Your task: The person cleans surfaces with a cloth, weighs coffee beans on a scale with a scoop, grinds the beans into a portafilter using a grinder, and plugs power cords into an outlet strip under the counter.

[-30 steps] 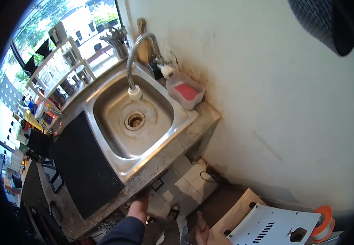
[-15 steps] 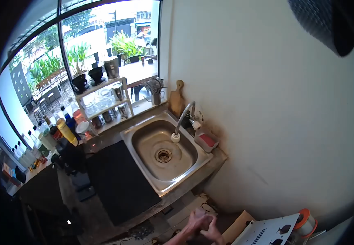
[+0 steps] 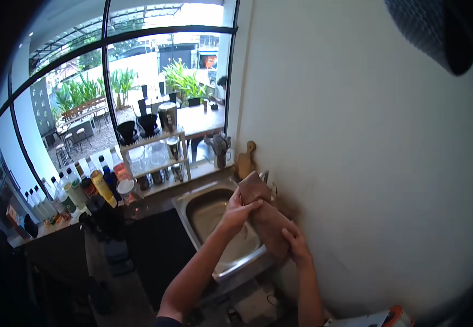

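A brown cloth (image 3: 272, 229) is stretched between my two hands above the right part of the sink. My left hand (image 3: 236, 210) grips its upper left portion, thumb lying across the fabric. Lower and to the right, my right hand (image 3: 297, 243) holds the opposite edge, thumb on top. Beneath the cloth and my left forearm lies the steel sink (image 3: 198, 204). The cloth and hands hide the sink's right side and most of the tap (image 3: 264, 177).
Left of the sink lies a black mat (image 3: 157, 245). Behind are a rack (image 3: 154, 140) with glasses and drippers, a utensil holder (image 3: 220, 155), a wooden cutting board (image 3: 245, 162) and several bottles (image 3: 100, 184). A wall (image 3: 367, 163) stands at right.
Both hands have risen from low in the view, in front of the counter, to above the sink. The brown cloth now shows spread between them. The view has tilted upward.
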`<action>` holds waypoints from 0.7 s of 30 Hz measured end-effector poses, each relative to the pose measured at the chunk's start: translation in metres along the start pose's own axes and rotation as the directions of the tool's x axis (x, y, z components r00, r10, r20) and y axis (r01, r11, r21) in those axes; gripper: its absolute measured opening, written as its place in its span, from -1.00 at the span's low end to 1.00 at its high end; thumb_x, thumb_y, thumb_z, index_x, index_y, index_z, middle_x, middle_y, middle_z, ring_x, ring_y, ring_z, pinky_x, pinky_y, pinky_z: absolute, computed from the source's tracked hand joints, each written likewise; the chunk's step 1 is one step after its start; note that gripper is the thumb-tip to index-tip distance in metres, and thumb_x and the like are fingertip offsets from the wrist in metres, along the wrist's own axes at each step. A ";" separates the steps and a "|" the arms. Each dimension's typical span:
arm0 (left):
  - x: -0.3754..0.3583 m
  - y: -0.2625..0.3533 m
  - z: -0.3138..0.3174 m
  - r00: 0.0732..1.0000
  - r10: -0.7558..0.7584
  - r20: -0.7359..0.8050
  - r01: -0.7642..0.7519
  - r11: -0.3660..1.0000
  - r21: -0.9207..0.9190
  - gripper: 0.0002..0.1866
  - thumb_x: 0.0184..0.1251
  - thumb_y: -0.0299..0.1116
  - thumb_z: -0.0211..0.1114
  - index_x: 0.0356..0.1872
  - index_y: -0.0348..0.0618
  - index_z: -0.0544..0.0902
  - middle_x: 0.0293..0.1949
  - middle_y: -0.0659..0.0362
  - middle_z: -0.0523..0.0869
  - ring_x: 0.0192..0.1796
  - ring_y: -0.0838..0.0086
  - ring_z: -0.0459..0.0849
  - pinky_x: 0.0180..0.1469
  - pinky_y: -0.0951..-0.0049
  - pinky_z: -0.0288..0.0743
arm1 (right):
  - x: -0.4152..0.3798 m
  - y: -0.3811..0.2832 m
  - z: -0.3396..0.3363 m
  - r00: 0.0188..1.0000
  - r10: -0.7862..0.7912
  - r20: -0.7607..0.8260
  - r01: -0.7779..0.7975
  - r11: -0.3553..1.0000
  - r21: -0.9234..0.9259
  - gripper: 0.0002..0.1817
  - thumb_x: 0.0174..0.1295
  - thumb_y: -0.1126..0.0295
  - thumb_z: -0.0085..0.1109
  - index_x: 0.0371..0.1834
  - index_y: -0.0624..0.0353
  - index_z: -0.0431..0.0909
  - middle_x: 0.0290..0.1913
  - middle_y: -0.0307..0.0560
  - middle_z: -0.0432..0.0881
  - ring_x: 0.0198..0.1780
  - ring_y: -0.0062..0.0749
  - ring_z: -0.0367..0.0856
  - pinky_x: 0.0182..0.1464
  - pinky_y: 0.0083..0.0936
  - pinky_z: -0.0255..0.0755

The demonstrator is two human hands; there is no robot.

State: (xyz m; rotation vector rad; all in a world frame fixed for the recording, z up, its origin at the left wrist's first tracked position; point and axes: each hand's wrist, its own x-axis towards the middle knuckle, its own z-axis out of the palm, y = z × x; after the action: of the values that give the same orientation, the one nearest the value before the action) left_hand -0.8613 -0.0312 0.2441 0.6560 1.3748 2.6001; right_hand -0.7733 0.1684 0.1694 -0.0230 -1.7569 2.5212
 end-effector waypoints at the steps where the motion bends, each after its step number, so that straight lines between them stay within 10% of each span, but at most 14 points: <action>1: 0.021 0.004 0.000 0.999 0.048 -0.012 -0.047 0.997 0.060 -0.35 0.17 -0.51 0.41 0.29 -0.18 0.32 0.09 0.13 0.59 0.10 0.47 0.59 0.18 0.43 0.50 | 0.024 -0.011 0.004 1.000 -0.014 0.017 0.014 1.000 0.004 -0.31 0.20 0.27 0.38 0.35 0.20 0.28 0.16 -0.08 0.50 0.14 -0.40 0.51 0.24 -0.42 0.38; 5: 0.098 0.013 -0.020 0.965 0.260 -0.034 -0.217 0.867 0.449 -0.36 0.22 -0.46 0.42 0.29 -0.18 0.31 0.09 0.10 0.59 0.14 0.43 0.58 0.19 0.43 0.50 | 0.101 -0.060 0.021 0.957 -0.289 0.031 0.291 0.947 -0.139 -0.18 0.14 0.29 0.43 0.41 0.11 0.14 0.08 -0.02 0.55 0.12 -0.30 0.52 0.18 -0.36 0.43; 9: 0.150 -0.016 -0.069 0.868 0.311 -0.387 0.140 0.595 0.792 -0.08 0.11 0.04 0.44 0.30 -0.44 0.24 0.17 -0.20 0.52 0.23 0.13 0.54 0.28 0.22 0.39 | 0.185 -0.039 0.001 0.976 -0.216 0.043 0.219 0.940 -0.262 -0.03 0.09 0.30 0.47 0.47 0.05 -0.02 0.12 0.21 0.47 0.11 -0.14 0.54 0.13 -0.28 0.50; 12: 0.161 -0.077 -0.112 0.765 0.006 -0.644 0.606 0.335 0.722 0.12 0.17 0.22 0.27 0.39 -0.60 -0.02 0.32 -0.39 0.28 0.37 -0.10 0.33 0.37 0.15 0.27 | 0.231 0.028 -0.033 0.964 -0.263 -0.033 0.192 0.778 -0.598 -0.04 0.05 0.28 0.49 0.45 0.16 0.03 0.11 0.19 0.48 0.09 -0.14 0.54 0.16 -0.26 0.47; 17: 0.131 -0.089 -0.082 0.998 0.056 -0.006 -0.013 0.331 0.943 -0.17 0.07 -0.01 0.45 0.27 -0.36 0.37 0.12 -0.19 0.55 0.25 0.02 0.49 0.30 0.17 0.35 | 0.230 0.009 -0.011 0.859 -0.512 -0.007 0.324 0.554 -0.767 -0.18 -0.01 0.29 0.45 0.34 0.26 0.26 0.12 0.28 0.49 0.20 0.05 0.45 0.25 -0.18 0.32; 21: 0.133 -0.115 -0.073 0.987 0.162 0.014 -0.055 0.250 0.967 -0.37 0.19 -0.18 0.33 0.25 -0.25 0.40 0.09 -0.13 0.59 0.14 -0.02 0.57 0.16 0.11 0.46 | 0.224 -0.026 0.028 0.663 -0.696 0.276 0.576 0.238 -0.782 -0.49 0.26 0.31 0.13 0.27 0.25 0.39 0.17 0.24 0.49 0.22 0.13 0.42 0.28 -0.11 0.27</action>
State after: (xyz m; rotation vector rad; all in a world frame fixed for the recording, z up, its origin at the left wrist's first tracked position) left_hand -1.0228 0.0206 0.1569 0.7151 3.0588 1.4625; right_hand -0.9970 0.1658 0.2096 0.3981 -2.1072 0.9210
